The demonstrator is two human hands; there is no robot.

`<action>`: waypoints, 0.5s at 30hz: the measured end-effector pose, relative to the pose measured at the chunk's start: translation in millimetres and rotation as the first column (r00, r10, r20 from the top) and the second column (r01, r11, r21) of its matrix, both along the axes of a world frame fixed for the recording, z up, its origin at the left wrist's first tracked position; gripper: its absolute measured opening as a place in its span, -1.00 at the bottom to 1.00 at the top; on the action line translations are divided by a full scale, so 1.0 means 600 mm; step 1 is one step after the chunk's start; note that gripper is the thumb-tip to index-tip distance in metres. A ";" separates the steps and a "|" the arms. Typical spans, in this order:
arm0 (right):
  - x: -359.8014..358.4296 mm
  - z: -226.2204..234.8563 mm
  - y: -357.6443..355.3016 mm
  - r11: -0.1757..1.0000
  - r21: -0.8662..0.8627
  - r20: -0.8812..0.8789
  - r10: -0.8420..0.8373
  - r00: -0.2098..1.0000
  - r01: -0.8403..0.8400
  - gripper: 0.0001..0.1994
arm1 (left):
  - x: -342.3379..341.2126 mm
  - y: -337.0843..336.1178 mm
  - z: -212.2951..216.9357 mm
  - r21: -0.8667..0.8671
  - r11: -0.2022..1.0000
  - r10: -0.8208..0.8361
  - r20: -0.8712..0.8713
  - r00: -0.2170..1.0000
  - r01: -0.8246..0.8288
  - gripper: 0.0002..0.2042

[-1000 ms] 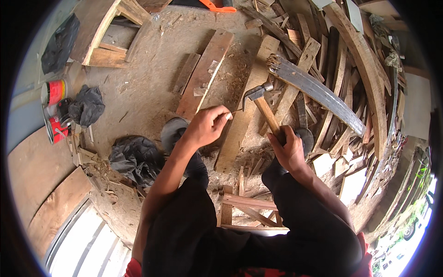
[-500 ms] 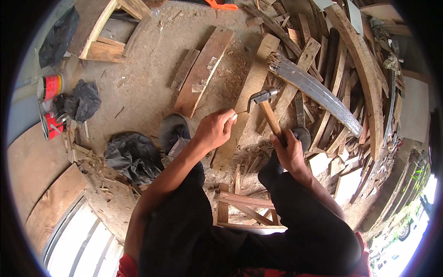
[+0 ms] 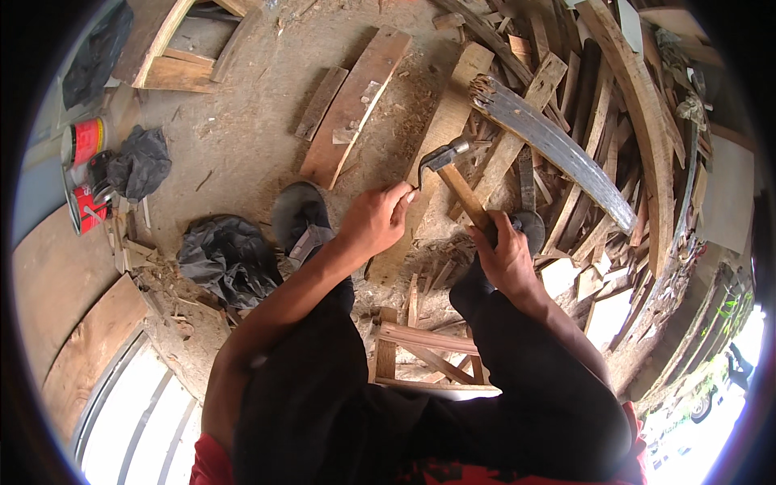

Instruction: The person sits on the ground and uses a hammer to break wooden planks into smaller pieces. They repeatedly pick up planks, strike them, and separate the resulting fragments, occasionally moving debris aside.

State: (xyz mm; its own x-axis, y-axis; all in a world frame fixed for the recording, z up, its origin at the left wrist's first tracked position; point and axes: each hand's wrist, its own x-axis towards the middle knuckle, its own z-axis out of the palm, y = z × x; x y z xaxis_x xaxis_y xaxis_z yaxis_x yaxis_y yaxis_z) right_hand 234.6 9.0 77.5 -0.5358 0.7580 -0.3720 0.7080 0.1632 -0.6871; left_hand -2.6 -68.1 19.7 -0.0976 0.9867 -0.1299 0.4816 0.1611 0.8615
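My right hand (image 3: 508, 257) grips the wooden handle of a claw hammer (image 3: 449, 166), whose steel head hangs just above a pale wooden plank (image 3: 440, 137) on the ground. My left hand (image 3: 374, 220) rests on the same plank, fingers pinched together right under the hammer head; what they pinch is too small to make out. My feet in dark sandals stand on either side of the plank. A small wooden stool (image 3: 420, 356) sits under me between my legs.
A reddish board (image 3: 356, 101) lies left of the plank. A curved grey timber (image 3: 558, 145) tops a heap of wood scraps on the right. Dark cloths (image 3: 229, 257) and red cans (image 3: 83, 141) lie at the left. A wooden frame (image 3: 166, 56) is at the upper left.
The hammer head has come down and left toward my left hand's fingertips. My left hand shifted slightly right along the plank and pinched its fingers.
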 end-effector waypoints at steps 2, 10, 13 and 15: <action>0.000 -0.003 -0.008 1.000 -0.005 0.018 0.000 1.000 0.000 -0.69 | 0.012 0.000 0.007 -0.064 0.997 0.028 -0.060 0.998 -0.032 -0.92; -0.033 0.052 0.042 0.346 -0.938 -0.137 -0.412 0.901 0.016 -0.77 | -0.020 0.009 0.005 -0.058 0.997 0.064 0.085 0.994 -0.059 -0.92; -0.060 0.061 0.043 0.507 -0.860 -0.142 -0.348 0.927 0.059 -0.79 | -0.028 0.028 -0.002 -0.057 0.995 0.081 -0.001 0.997 -0.081 -0.89; -0.084 0.066 0.038 0.513 -0.851 -0.133 -0.425 0.895 0.117 -0.80 | -0.019 0.033 -0.001 -0.099 0.987 0.131 0.012 0.991 -0.130 -0.86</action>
